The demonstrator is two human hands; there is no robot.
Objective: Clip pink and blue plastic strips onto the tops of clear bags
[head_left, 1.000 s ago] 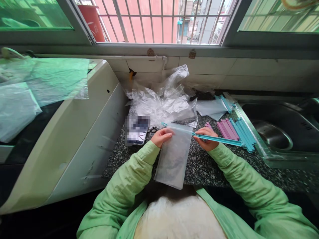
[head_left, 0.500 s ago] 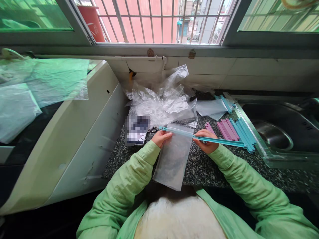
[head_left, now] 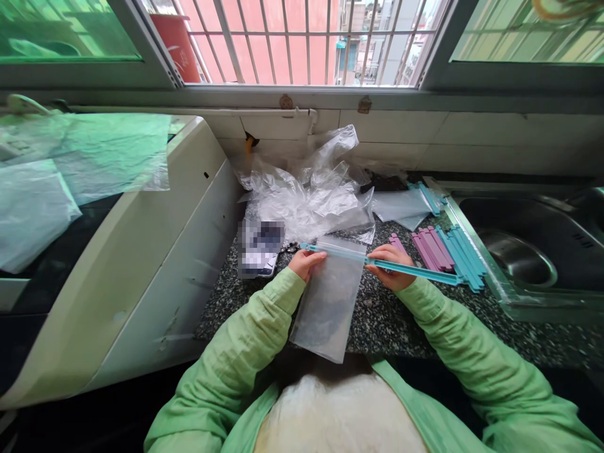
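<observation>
Both hands (head_left: pixel 307 263) pinching bag (head_left: pixel 325 302) top

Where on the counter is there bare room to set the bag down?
Bare granite lies between the right hand, the sealing sticks and the sink. Behind the bag, crumpled plastic and a phone crowd the counter.

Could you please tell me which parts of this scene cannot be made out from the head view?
- Flat device on the speckled counter: blurred.
- Contents of the clear plastic bag: too hazy to tell.
- Left hand fingertips: hidden behind the bag's top edge.
- Steel sink: cut off by the right edge.
</observation>
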